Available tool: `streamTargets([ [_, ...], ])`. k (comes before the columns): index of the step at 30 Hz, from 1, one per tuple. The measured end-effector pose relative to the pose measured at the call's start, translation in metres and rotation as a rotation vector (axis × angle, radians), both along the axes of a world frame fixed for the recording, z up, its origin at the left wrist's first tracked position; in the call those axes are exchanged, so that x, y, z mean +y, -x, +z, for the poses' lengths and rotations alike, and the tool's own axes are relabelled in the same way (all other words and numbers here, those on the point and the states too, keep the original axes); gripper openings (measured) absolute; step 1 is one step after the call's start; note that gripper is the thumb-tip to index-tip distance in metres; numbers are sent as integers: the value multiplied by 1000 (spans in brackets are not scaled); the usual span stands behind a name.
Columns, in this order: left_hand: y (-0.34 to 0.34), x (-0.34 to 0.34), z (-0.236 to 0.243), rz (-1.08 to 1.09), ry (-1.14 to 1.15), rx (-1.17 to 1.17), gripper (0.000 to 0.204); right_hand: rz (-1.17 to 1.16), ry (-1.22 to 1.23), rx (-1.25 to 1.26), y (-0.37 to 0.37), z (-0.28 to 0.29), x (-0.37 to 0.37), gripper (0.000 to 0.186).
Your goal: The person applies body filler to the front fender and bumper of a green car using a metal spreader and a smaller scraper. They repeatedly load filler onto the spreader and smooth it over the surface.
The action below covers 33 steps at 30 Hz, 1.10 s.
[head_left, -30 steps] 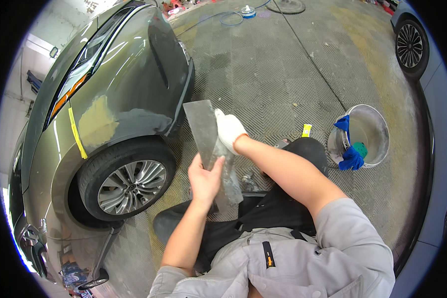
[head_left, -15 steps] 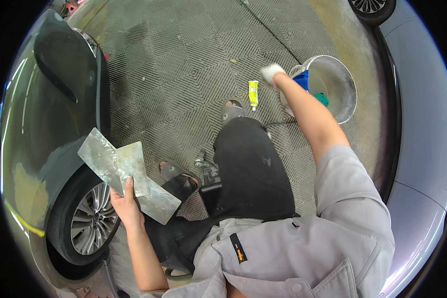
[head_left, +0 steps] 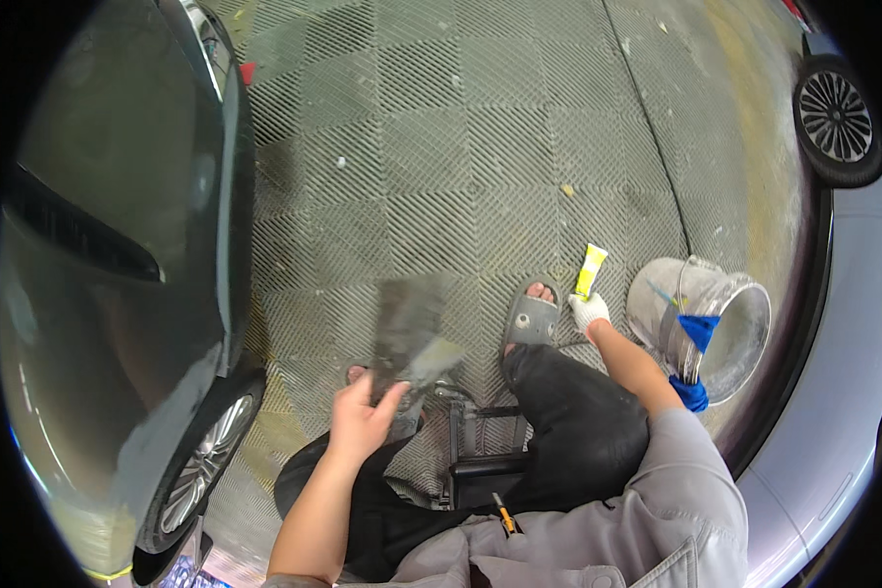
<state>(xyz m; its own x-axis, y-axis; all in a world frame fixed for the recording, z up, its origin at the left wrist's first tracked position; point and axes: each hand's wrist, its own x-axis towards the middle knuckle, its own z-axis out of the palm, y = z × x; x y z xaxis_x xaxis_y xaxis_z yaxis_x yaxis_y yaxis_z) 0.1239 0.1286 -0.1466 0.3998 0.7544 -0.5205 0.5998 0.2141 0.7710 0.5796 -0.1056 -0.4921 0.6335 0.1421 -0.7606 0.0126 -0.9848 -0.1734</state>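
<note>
The left hand [head_left: 361, 421] pinches blurred flat metal plates [head_left: 409, 328] between thumb and fingers, while the gloved right hand [head_left: 589, 311] is clamped on the near end of a yellow tube [head_left: 592, 265], between a grey sandal [head_left: 532, 319] at left and a bucket [head_left: 655, 297] at right, with a dark car [head_left: 118, 338] farther left.

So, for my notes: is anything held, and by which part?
The left hand holds flat plates by their lower left side; the gloved right hand is at the near end of the yellow tube, grip unclear.
</note>
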Motion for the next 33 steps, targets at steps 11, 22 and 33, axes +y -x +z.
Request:
streamTargets([
  [11, -112, 42, 135, -632, -203, -199, 17, 424, -47, 284, -33, 328, 113, 54],
  [22, -250, 162, 365, -930, -217, -21, 19, 1225, 40, 1004, -111, 710, 416, 54],
  [33, -255, 294, 333, -136, -126, -438, 32, 989, -109, 645, -93, 703, 645, 66],
])
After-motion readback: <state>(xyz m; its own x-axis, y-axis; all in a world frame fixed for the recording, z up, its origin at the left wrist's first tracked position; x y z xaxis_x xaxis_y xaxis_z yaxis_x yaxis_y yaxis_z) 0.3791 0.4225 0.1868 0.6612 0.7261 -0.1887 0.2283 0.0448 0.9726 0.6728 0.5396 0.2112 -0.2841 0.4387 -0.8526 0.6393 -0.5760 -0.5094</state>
